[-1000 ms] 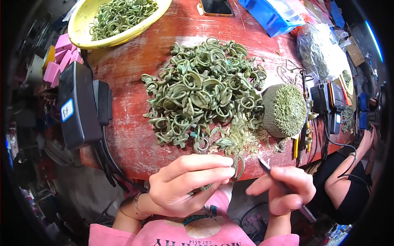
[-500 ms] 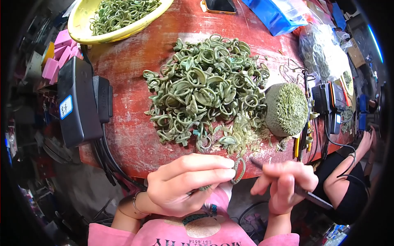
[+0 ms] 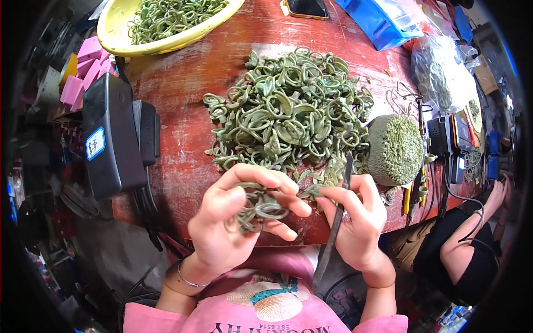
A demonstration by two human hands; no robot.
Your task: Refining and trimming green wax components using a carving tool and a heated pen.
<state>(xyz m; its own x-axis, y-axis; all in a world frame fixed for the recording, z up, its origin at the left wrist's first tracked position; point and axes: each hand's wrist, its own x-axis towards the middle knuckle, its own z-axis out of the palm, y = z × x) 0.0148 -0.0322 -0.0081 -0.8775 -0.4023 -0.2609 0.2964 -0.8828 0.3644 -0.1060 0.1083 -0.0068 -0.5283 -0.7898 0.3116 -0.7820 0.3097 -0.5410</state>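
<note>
My left hand (image 3: 217,230) is cupped around a few green wax-like rings (image 3: 261,208), its fingers half curled about them. Close by, my right hand (image 3: 360,228) grips a long, flat, dark file-like tool (image 3: 332,240) that slants down between its fingers. Its thumb and fingertips also pinch a small green piece (image 3: 315,192), partly hidden, at the near edge of the heap. Beyond both hands a big heap of green rings (image 3: 288,111) lies on the worn red table (image 3: 177,194). Pale green scraps (image 3: 336,169) lie at its near right side.
A round green block with a rough top (image 3: 395,150) stands right of the heap. Far left is a yellow bowl (image 3: 166,49) of rings; a black box-shaped device (image 3: 111,139) sits at the left edge. A phone (image 3: 307,8), blue bin (image 3: 383,25) and plastic bag (image 3: 438,72) lie far off.
My left hand has turned palm-up, now showing several rings in it. My right hand has moved left and up to the heap's near edge, and the tool now stands more upright.
</note>
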